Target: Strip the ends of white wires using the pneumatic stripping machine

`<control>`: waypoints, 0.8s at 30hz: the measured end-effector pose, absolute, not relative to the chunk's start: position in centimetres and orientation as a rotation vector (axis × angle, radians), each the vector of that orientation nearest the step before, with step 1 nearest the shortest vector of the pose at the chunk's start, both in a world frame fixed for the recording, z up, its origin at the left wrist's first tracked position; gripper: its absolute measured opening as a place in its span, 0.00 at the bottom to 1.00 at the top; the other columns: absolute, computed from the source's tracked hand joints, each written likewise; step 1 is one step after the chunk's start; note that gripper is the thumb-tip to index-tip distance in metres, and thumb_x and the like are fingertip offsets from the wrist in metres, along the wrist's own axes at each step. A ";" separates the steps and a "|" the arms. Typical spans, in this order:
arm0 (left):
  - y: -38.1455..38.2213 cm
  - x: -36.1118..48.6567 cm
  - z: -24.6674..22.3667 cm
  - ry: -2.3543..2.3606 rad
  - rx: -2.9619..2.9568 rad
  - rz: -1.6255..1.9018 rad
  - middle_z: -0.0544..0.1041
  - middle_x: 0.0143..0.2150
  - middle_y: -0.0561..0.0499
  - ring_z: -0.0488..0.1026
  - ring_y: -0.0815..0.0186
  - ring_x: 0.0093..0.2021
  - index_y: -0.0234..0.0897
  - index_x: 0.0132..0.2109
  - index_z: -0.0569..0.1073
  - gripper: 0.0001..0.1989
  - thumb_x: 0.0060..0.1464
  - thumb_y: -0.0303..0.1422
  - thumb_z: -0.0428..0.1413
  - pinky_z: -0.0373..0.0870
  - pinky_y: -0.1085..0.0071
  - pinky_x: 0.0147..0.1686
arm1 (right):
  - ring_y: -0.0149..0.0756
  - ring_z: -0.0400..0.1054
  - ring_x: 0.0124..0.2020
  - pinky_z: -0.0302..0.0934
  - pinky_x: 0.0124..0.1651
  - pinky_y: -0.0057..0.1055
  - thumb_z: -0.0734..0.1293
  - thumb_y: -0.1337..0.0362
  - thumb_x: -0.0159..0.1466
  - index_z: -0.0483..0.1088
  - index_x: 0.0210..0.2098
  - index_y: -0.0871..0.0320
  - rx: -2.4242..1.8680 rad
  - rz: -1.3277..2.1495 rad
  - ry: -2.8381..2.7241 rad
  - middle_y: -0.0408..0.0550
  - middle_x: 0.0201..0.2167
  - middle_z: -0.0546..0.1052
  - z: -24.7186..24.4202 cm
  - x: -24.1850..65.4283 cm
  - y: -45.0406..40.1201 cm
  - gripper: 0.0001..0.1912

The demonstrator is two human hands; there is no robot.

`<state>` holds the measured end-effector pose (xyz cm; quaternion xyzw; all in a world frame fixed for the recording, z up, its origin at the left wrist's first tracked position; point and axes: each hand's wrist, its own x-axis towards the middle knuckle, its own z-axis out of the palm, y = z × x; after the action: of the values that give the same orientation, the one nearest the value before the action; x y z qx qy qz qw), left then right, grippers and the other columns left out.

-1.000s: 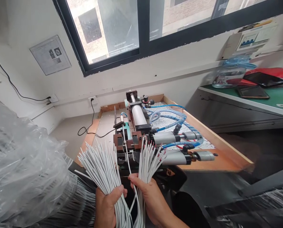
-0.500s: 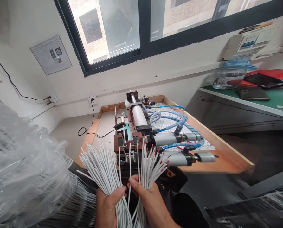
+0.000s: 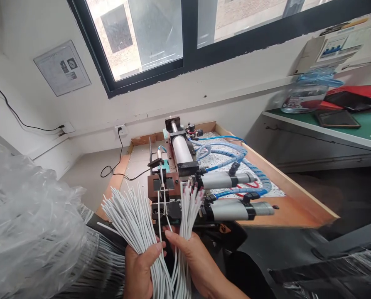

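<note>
My left hand [image 3: 143,268] is wrapped round a thick bundle of white wires [image 3: 132,224], whose cut ends fan out upward. A smaller bundle of white wires with reddish tips [image 3: 190,211] is gripped in my right hand [image 3: 200,261]. Between the bundles, a single white wire [image 3: 167,216] rises from my right thumb and fingertips, its upper end at the front of a pneumatic machine [image 3: 163,187]. Another lone wire [image 3: 159,216] stands beside it, nearer the left bundle. Both hands are close together, just in front of the machine.
Silver air cylinders [image 3: 225,180] and blue hoses [image 3: 235,158] extend right of the machine, inside a wood-edged tray [image 3: 297,191]. Plastic-wrapped wires [image 3: 32,224] stand at left. A green-topped table [image 3: 369,128] at right carries a plastic jug [image 3: 306,93] and a phone [image 3: 337,118].
The single wire's tip has moved forward into the machine's front. My right hand and its bundle have shifted slightly left. The left hand has barely moved.
</note>
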<state>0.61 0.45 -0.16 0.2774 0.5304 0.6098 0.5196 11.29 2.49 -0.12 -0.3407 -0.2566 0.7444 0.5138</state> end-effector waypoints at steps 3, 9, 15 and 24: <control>0.4 0.8 0.1 1.197 0.713 1.455 0.78 0.29 0.51 0.73 0.62 0.31 0.34 0.34 0.75 0.13 0.36 0.24 0.59 0.68 0.67 0.36 | 0.33 0.63 0.25 0.57 0.31 0.28 0.69 0.63 0.48 0.70 0.25 0.62 -0.833 1.834 -0.665 0.44 0.21 0.71 -0.5 11.2 2.4 0.09; 0.4 0.3 -0.1 1.253 0.595 1.481 0.77 0.23 0.52 0.73 0.64 0.26 0.34 0.27 0.74 0.08 0.32 0.24 0.61 0.68 0.69 0.30 | 0.33 0.64 0.24 0.57 0.33 0.29 0.69 0.60 0.48 0.70 0.24 0.60 -0.934 1.674 -0.644 0.42 0.20 0.72 -0.9 11.1 2.0 0.10; 0.8 0.0 -0.4 1.231 0.659 1.485 0.76 0.21 0.51 0.71 0.65 0.22 0.32 0.28 0.74 0.07 0.35 0.25 0.60 0.68 0.70 0.26 | 0.33 0.61 0.22 0.56 0.30 0.29 0.69 0.58 0.46 0.68 0.19 0.60 -1.024 1.590 -0.637 0.42 0.16 0.69 -0.8 11.1 2.7 0.12; 1.0 0.1 -0.2 1.176 0.684 1.528 0.78 0.27 0.51 0.74 0.61 0.30 0.34 0.32 0.75 0.11 0.35 0.23 0.60 0.69 0.67 0.34 | 0.34 0.62 0.23 0.55 0.31 0.29 0.69 0.60 0.46 0.69 0.20 0.61 -0.968 1.684 -0.603 0.42 0.18 0.70 -0.6 11.0 3.3 0.09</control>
<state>0.09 0.97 -0.16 0.2852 0.4907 0.6376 0.5209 10.96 3.27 -0.64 -0.4050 -0.2522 0.7040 0.5261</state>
